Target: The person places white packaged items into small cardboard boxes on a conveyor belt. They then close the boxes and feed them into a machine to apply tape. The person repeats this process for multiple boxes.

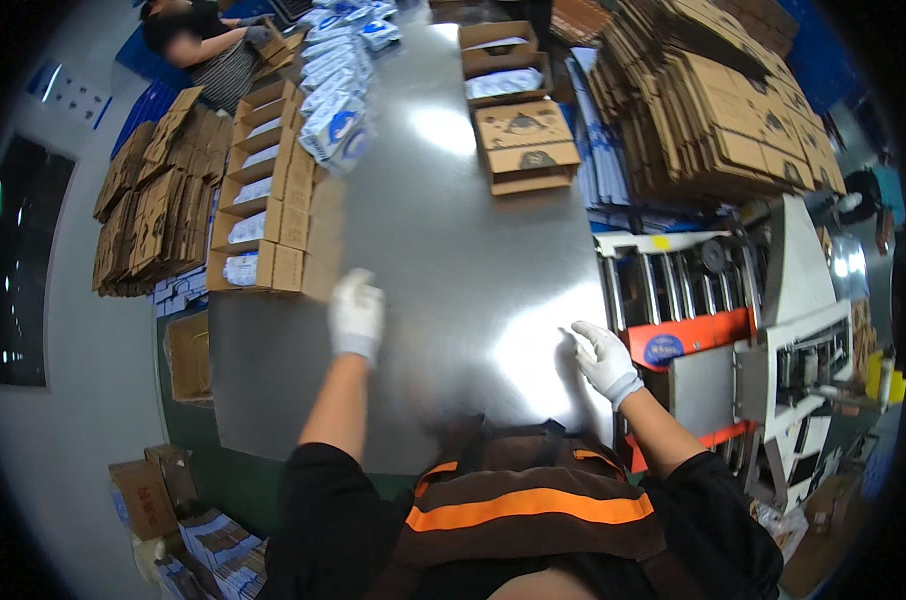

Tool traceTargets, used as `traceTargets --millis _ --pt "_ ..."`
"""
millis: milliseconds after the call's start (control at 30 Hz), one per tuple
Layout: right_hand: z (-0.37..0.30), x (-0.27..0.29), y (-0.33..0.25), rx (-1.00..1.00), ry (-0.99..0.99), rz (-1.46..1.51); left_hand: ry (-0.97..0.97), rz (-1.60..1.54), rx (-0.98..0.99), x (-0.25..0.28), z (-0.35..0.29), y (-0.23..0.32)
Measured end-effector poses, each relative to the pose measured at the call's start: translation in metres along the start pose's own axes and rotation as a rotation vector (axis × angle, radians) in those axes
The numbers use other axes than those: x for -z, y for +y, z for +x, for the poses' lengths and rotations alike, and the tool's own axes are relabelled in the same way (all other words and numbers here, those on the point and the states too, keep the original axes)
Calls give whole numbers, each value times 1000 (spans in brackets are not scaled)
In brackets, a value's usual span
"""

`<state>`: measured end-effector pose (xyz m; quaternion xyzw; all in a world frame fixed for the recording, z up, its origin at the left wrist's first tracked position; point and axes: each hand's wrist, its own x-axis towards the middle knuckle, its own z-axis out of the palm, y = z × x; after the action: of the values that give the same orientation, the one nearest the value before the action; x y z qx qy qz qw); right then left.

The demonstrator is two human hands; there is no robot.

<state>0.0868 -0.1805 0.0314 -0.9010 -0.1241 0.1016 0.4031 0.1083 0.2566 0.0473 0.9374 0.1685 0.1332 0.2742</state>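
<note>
My left hand (357, 315), in a white glove, is over the metal table (413, 400), beside the near end of a row of open cardboard boxes (291, 268). Its fingers point away from me, slightly blurred, and nothing shows in them. White-and-blue packs (241, 270) lie inside those boxes. At the table's right edge, close to the roller machine (688, 330), my right hand (605, 365) wears a matching glove. Thumb and fingers are apart there, holding nothing. Farther off stands a closed printed carton (529, 140), with an open box (505, 84) holding a pack behind it.
White-and-blue packs (335, 125) are heaped along the table's far left. Flattened cartons are stacked at the far right (718, 120) and on the left (163, 205). Another person (208, 45) handles a box at the far left. More cartons (145, 495) are on the floor at lower left.
</note>
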Motion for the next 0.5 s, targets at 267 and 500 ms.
traceTargets --millis 267,500 --pt "50 -77 7 -21 -165 -415 78 1173 -14 162 194 -206" --pt "41 -110 0 -236 -213 -489 -466 984 -182 152 282 -169"
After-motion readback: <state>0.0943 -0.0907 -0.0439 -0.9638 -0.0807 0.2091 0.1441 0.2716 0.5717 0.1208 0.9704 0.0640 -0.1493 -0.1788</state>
